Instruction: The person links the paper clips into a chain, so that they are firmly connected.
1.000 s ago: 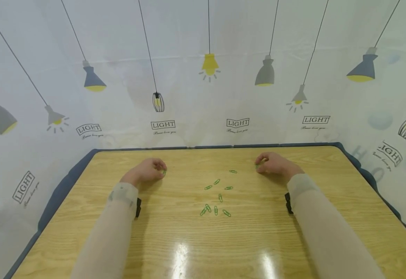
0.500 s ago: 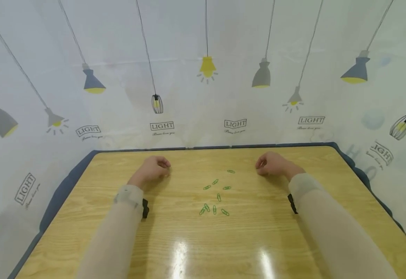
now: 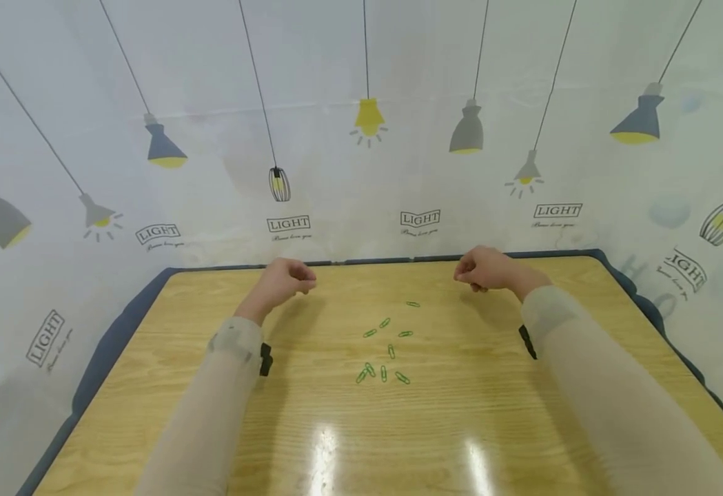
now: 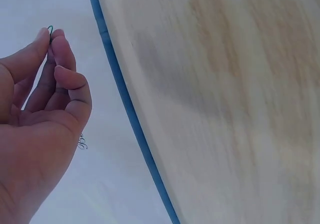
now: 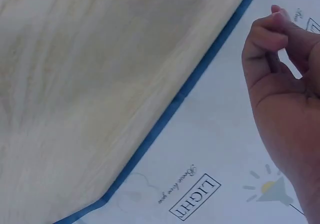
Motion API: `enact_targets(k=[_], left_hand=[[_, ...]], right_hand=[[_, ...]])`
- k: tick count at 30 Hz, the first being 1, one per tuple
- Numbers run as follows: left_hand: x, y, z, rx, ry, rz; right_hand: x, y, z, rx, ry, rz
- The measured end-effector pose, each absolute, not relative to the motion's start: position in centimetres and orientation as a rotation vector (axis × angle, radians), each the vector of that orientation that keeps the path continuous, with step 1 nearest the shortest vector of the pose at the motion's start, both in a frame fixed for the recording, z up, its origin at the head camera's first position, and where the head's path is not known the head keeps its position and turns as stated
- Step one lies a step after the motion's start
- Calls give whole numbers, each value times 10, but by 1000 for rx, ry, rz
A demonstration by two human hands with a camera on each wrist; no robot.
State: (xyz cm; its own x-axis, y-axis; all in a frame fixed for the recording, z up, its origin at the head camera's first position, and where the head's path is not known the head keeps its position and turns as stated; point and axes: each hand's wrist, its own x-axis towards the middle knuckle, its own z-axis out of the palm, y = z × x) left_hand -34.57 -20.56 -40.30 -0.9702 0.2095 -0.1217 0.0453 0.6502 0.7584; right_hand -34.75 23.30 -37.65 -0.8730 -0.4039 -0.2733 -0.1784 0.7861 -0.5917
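Aloft — green clip | points up, axis upright — left wrist view

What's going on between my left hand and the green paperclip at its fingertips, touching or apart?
Touching. The left wrist view shows your left hand pinching the green paperclip, its loop poking up between thumb and finger.

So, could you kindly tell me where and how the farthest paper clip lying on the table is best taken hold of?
I'd pinch the farthest paper clip at its middle, coming from above and closing on its long sides from front and back. It appears to lie flat on the table, its thin shape running roughly left to right; other paper clips lie apart from it.
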Motion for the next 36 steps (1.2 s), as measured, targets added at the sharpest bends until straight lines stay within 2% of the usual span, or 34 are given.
enact_targets(k=[10, 17, 30, 36], left_hand=[[-346, -186, -395, 257, 2667, 1244], [-349, -172, -388, 281, 2628, 1233], [-343, -126, -380, 294, 2410, 1756], [-339, -114, -380, 311, 2410, 1825]], right_hand=[[-348, 219, -353, -497, 2500, -1055], [-351, 211, -347, -432, 2517, -1147], [-348, 180, -342, -520, 2501, -1265], [-341, 158, -344, -576, 2416, -1441]])
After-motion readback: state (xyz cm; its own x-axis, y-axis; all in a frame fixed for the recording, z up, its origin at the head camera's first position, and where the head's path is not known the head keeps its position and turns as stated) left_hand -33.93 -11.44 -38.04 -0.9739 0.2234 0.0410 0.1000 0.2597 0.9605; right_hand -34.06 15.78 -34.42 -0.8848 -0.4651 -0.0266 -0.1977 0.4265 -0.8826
